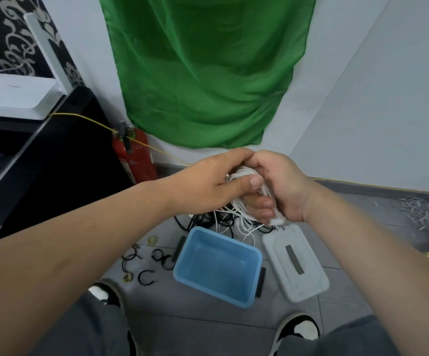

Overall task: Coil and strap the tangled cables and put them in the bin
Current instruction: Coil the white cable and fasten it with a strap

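Observation:
Both my hands meet above the floor around a bundle of white cable (pixel 244 176). My right hand (pixel 282 188) grips the coiled part, its fingers curled round it. My left hand (pixel 216 179) pinches the coil from the left, thumb pressed on the strands. Loose white strands hang down from the coil toward a tangle of black cables (pixel 208 222) on the floor. Below stands the blue bin (pixel 255 255) with nothing in it. Several black straps (pixel 160 255) lie on the tiles to its left.
A grey lid (pixel 308 276) lies right of the bin. A red fire extinguisher (pixel 137 158) stands by the wall under a green cloth (pixel 208 73). A black cabinet (pixel 41 176) with a white box on it is at left. My shoes flank the bin.

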The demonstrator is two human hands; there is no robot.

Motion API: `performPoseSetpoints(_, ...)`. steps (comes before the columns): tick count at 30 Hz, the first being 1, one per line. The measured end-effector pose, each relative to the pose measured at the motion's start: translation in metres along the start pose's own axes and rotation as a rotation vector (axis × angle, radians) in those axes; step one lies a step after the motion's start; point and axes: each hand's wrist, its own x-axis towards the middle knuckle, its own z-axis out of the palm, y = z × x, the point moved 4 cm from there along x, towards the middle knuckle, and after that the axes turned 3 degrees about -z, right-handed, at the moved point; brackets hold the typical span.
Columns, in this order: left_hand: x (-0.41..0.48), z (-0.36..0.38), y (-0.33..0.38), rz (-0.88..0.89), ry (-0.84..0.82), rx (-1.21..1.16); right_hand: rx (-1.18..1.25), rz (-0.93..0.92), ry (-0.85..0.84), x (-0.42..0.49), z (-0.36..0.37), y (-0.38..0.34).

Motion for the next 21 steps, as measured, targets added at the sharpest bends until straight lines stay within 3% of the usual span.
performPoseSetpoints(4, -0.026, -0.011, -0.008, -0.071, 0.116, 0.036, -0.022, 0.011, 0.052, 0.018, 0.023, 0.000)
performPoseSetpoints(9, -0.056, -0.030, -0.028, -0.197, 0.280, 0.090, -0.074, -0.160, 0.305, 0.035, 0.052, -0.010)
performPoseSetpoints(13, -0.079, -0.041, -0.045, -0.333, 0.359, 0.111, -0.130, -0.248, 0.271, 0.054, 0.074, 0.000)
performPoseSetpoints(17, -0.102, -0.043, -0.075, -0.515, 0.408, 0.106, -0.411, -0.251, 0.321, 0.072, 0.101, 0.032)
performPoseSetpoints(21, -0.114, -0.027, -0.103, -0.670, 0.414, 0.005, -0.300, -0.123, 0.283, 0.093, 0.110, 0.077)
